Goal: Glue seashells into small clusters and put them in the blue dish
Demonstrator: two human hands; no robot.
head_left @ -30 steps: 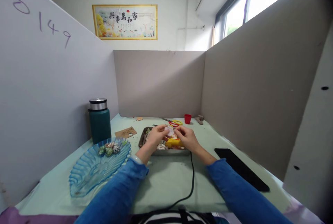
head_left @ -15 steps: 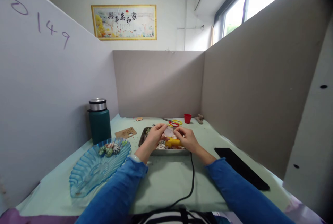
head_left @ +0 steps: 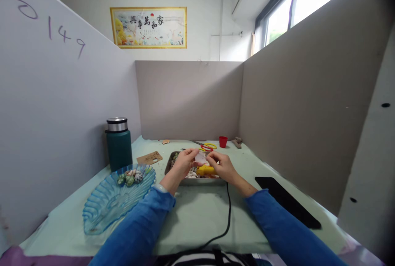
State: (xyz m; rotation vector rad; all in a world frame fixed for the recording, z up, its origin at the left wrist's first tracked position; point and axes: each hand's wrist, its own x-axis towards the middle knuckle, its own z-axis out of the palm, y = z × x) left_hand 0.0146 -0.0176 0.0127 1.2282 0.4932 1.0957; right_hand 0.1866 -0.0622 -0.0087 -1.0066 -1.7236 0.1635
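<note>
Over the metal tray (head_left: 200,182), my left hand (head_left: 184,163) pinches a thin, pale, flat piece (head_left: 201,158). My right hand (head_left: 222,164) is closed in a pinch at the right edge of that piece; whatever its fingertips hold is too small to make out. Just below the hands, a yellow tool (head_left: 206,170), which looks like a glue gun, lies in the tray among small whitish shells (head_left: 191,173). My hands hide part of the tray's contents.
At left, a blue glass dish (head_left: 106,204) holds several shells, with a teal bottle (head_left: 119,148) behind. A brown card (head_left: 149,157), scissors (head_left: 207,147), and a red cup (head_left: 223,142) lie farther back. A black cord (head_left: 228,208) runs toward me; a black slab (head_left: 286,202) lies right.
The pale piece shows a little lower between my hands and appears more tilted. Both hands keep nearly the same place and pinch; the whole view has shifted slightly.
</note>
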